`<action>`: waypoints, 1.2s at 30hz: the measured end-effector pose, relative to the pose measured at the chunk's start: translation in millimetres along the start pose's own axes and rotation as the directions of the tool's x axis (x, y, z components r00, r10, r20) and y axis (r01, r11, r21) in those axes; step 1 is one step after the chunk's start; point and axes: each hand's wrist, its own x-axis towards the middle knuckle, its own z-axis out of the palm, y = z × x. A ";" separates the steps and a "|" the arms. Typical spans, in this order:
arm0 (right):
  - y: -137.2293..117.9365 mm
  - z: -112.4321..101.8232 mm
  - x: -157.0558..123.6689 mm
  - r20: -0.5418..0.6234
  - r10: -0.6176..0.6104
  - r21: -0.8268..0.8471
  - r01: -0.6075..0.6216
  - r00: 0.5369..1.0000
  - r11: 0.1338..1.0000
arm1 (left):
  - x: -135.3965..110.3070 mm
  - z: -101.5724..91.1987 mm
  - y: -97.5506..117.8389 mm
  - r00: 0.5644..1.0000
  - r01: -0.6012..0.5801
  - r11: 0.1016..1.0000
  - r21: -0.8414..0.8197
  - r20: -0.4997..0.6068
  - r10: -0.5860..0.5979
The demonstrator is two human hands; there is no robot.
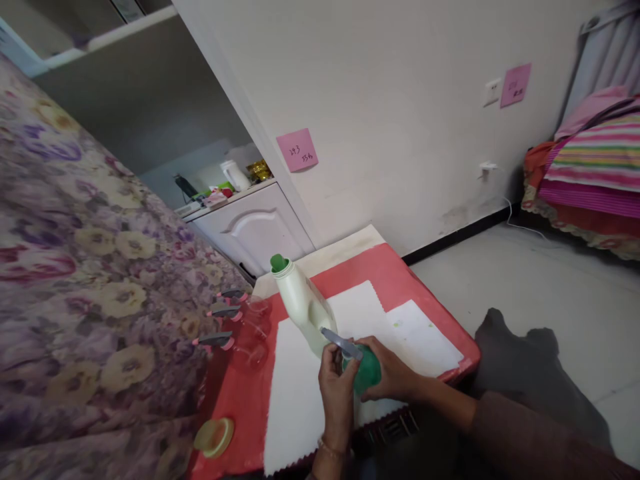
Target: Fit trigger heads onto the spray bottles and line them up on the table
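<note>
Above the front edge of the table, a spray bottle (369, 371) filled with green liquid is held between both hands. My left hand (336, 393) has its fingers closed at the neck, around the grey spray head (342, 343). Wrapped round the green body is my right hand (393, 373). Just behind them a large pale green jug (303, 300) stands uncapped, with green at its mouth. Three clear spray bottles (250, 355) with grey heads and pink collars stand at the left of the table. A yellowish round cap (214, 437) lies near the front left.
White cloths (295, 407) lie on the red-topped table (360, 267). A floral curtain (115, 300) hangs along the left side. Behind is a cabinet (260, 227) with small items on its shelf. A bed (595, 167) stands at the far right, and a cable crosses the floor.
</note>
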 end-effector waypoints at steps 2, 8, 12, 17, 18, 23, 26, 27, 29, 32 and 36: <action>0.0 0.0 -0.1 -0.004 0.008 -0.004 -0.008 1.000 1.000 | -0.5 2.7 0.7 0.999 -0.005 1.000 0.014 -0.049 0.005; 1.9 -0.8 -0.3 0.020 -0.038 0.012 0.038 0.999 0.999 | -1.8 0.7 7.9 0.997 0.029 1.000 -0.001 0.075 -0.029; 4.0 -0.5 -0.9 0.000 -0.010 -0.011 0.010 1.000 1.000 | -0.7 2.6 7.9 1.000 0.016 1.000 0.000 -0.011 -0.016; 3.4 -1.5 -0.3 0.019 -0.027 0.009 0.027 0.999 1.000 | -1.6 -0.3 11.5 0.996 0.023 0.999 0.023 0.080 -0.024; 3.0 -1.6 0.0 0.025 -0.027 0.014 0.027 0.999 1.000 | -1.8 -1.0 12.5 0.996 0.022 1.000 0.018 0.091 -0.024; 1.5 -0.7 0.1 0.009 0.006 -0.036 -0.005 1.000 0.999 | -0.2 2.5 15.1 0.999 -0.014 1.000 -0.014 -0.038 0.013; 2.1 -0.3 -0.6 0.002 0.007 -0.044 -0.007 1.000 0.999 | 2.0 4.1 18.1 0.994 -0.039 0.999 -0.022 -0.101 0.036; 2.4 -0.3 -0.7 0.002 0.006 -0.043 -0.006 1.000 0.999 | 2.5 3.3 20.0 0.993 -0.046 0.999 -0.026 -0.109 0.043; 2.8 -0.6 -0.8 0.002 0.003 -0.040 -0.002 1.000 0.999 | 2.5 -0.5 25.6 0.991 -0.058 0.998 -0.039 -0.122 0.053; 2.5 -1.5 -0.5 0.011 -0.012 -0.039 0.013 1.000 0.999 | 0.1 -7.8 38.3 0.990 -0.083 0.996 -0.037 -0.114 0.078; 1.0 -2.7 -0.5 0.020 -0.027 -0.035 0.027 0.999 0.999 | -6.1 -12.2 56.2 0.982 -0.155 0.987 -0.029 -0.112 0.151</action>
